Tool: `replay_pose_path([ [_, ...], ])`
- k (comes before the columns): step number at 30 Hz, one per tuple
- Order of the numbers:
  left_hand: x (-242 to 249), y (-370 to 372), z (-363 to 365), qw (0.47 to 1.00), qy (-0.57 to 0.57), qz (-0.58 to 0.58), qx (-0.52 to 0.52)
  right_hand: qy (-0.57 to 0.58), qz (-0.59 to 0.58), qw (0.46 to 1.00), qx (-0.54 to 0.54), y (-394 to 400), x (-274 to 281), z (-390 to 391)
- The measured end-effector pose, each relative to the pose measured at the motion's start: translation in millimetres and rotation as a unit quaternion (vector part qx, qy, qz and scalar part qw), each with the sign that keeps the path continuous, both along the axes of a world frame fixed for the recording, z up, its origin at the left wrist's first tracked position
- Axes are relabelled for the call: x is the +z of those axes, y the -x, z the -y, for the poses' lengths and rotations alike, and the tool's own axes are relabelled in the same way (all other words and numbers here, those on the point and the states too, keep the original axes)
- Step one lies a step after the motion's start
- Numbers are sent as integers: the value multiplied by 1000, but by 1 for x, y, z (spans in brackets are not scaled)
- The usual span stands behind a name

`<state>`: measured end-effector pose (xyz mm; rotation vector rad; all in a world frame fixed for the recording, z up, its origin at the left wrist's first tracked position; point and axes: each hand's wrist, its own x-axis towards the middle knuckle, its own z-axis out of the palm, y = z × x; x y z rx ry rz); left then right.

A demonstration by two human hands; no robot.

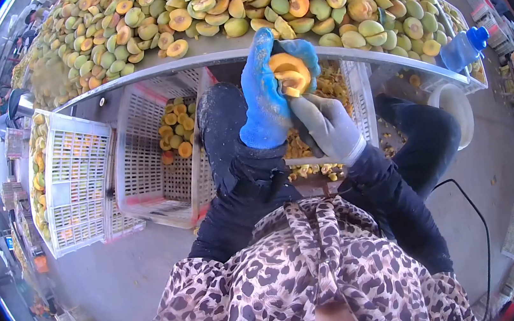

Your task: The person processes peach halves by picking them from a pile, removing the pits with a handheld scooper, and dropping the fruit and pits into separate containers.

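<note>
In my blue-gloved left hand (263, 108) is a halved peach (287, 70), its orange-yellow cut face turned up toward me. The fingers and thumb curl around its sides. My grey-gloved right hand (333, 128) is closed just below the peach, fingertips at its lower edge. What those fingers grip is hidden; a small yellow piece shows at the fingertips. Both hands are over a crate (360, 93) between my knees, which contains yellow-brown scraps. Beyond them, a metal-edged table (193, 60) bears a big heap of halved peaches (212, 5) with green-yellow skins.
Left of my leg stands a white crate (133, 169) with some peach halves at its bottom. Another white crate (77, 182), full of fruit, is farther left. A blue-capped bottle (464, 48) sits at the table's right edge, above a white bucket (456, 113). A black cable (479, 216) crosses the floor.
</note>
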<state>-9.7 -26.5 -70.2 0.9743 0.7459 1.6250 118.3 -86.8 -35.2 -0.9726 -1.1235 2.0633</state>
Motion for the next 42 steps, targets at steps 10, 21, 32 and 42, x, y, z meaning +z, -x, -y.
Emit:
replay_pose_path([
  [10, 23, -8, 15, 957, 157, 239, -57, -189, 148, 964, -115, 1, 6, 3],
  [21, 32, -6, 16, 952, 181, 245, -25, -221, 166, 954, -120, 5, -4, 12],
  [32, 22, -4, 21, 986, 89, 144, 4, -208, 164, 957, -122, 5, -2, 13],
  [42, 9, -6, 26, 997, 5, -50, 67, -194, 241, 950, -38, -1, 11, 8],
])
